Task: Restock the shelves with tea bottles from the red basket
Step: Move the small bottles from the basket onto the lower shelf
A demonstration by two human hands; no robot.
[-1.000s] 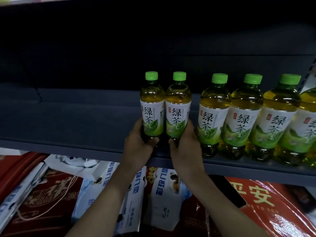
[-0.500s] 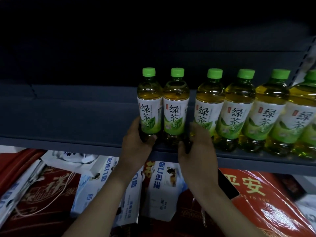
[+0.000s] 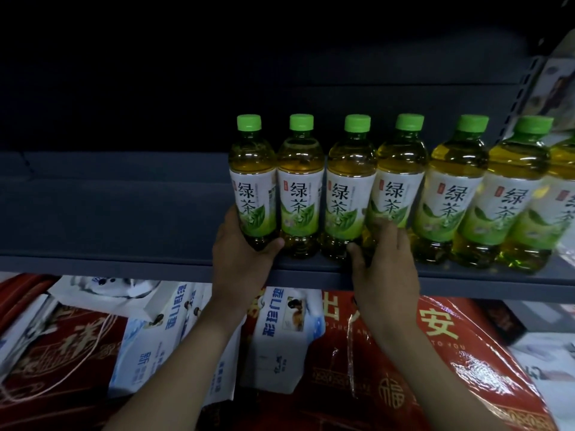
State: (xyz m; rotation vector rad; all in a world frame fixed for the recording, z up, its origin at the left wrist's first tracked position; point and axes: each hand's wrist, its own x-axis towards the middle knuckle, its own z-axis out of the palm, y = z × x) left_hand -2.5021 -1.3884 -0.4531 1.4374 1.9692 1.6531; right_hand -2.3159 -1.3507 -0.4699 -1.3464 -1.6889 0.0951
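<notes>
L hand (image 3: pixel 245 259) wraps thumb & fingers round the base of the end bottle (image 3: pixel 253 181), leftmost of a row standing upright on the shelf (image 3: pixel 124 262) near its front edge; basket not in view. R hand (image 3: pixel 385 265) seems to cup the 4th bottle (image 3: pixel 399 181) low down, thumb at its left side, fingers on the label, tho dim light hides how firm the grip is. Risk: bottles touch side by side, so a hard sideways shove or a tug twd the edge could tip one & take its neighbours off the front.
</notes>
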